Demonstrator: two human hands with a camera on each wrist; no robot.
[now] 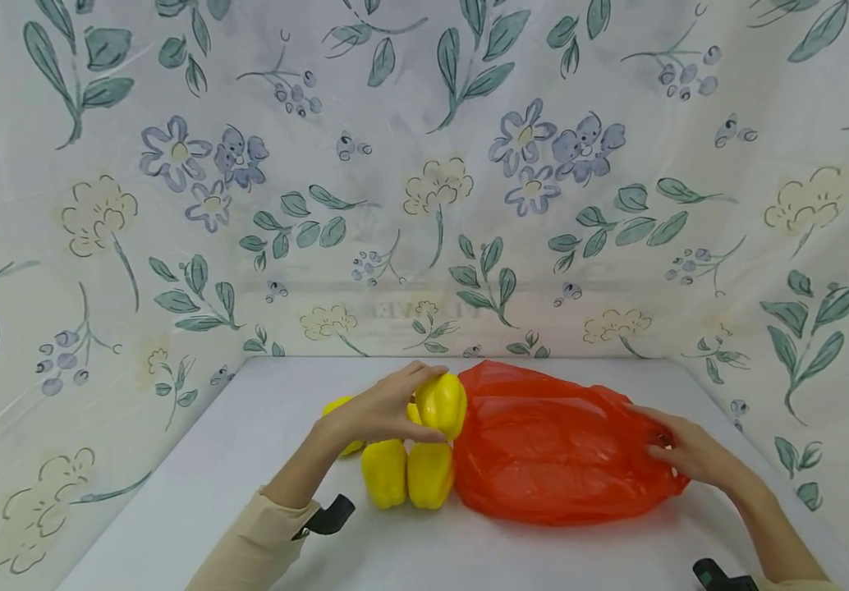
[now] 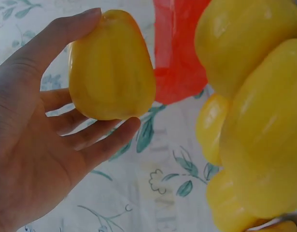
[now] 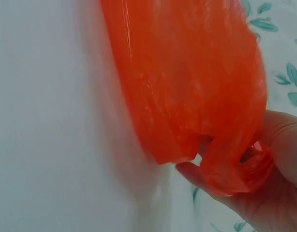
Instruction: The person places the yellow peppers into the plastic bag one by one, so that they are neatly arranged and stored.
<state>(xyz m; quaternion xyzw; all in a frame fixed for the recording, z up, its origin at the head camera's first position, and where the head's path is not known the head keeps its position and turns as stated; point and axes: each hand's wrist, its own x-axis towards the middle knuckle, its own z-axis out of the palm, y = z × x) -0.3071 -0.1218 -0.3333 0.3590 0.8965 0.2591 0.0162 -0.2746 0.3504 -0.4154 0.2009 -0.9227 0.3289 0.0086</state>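
My left hand (image 1: 383, 406) holds a yellow bell pepper (image 1: 444, 405) between thumb and fingers, at the left edge of a red plastic bag (image 1: 550, 451). In the left wrist view the thumb lies at one end of this pepper (image 2: 112, 67) and the fingertips at the other. Several more yellow bell peppers (image 1: 384, 474) stand below and behind that hand, partly covered by it. My right hand (image 1: 694, 450) grips the bag's bunched right end. The right wrist view shows a loop of the bag (image 3: 225, 174) gathered in the fingers.
A white table (image 1: 513, 554) carries the peppers and the bag. Behind it and along both sides hangs a floral-patterned cloth (image 1: 424, 246). The peppers sit close together just left of the bag.
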